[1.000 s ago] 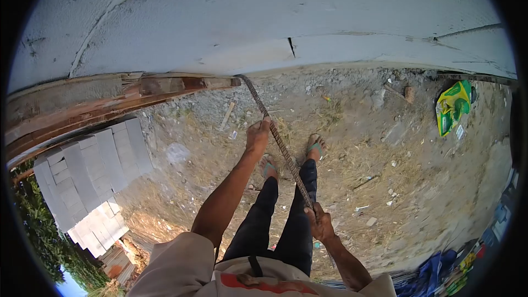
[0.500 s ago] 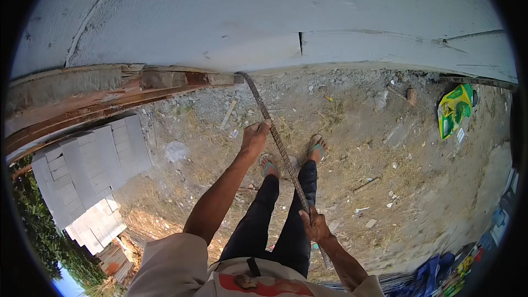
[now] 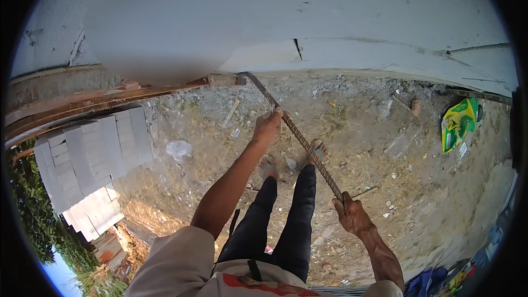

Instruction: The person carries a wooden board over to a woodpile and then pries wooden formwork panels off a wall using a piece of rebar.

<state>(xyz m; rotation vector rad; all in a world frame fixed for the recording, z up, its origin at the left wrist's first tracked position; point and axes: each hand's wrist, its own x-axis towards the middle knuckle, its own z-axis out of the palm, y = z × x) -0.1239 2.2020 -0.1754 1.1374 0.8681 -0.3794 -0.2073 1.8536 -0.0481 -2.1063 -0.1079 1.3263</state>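
Note:
A long ribbed steel bar (image 3: 308,146), like rebar, slants down across the view from the foot of the wall toward my right side. Its far end bends to the left beside the wall's lower edge; I cannot tell whether it touches. My left hand (image 3: 268,125) is closed around the upper part of the bar. Lower down, my right hand (image 3: 355,217) grips it near its bottom end, fist wrapped around, with the tip hidden in the hand. Behind the bar, my sandalled feet (image 3: 318,153) stand on the dirt.
A white wall (image 3: 385,16) runs across the top, with a brown ledge (image 3: 71,111) at its left base. Grey blocks (image 3: 104,146) are stacked at left. A green and yellow sack (image 3: 460,124), clear plastic (image 3: 179,149) and scattered debris lie on the ground.
My right hand has swung right and slightly up with the bar's lower end, so the bar slants more. My left hand has shifted slightly right and up, still holding it.

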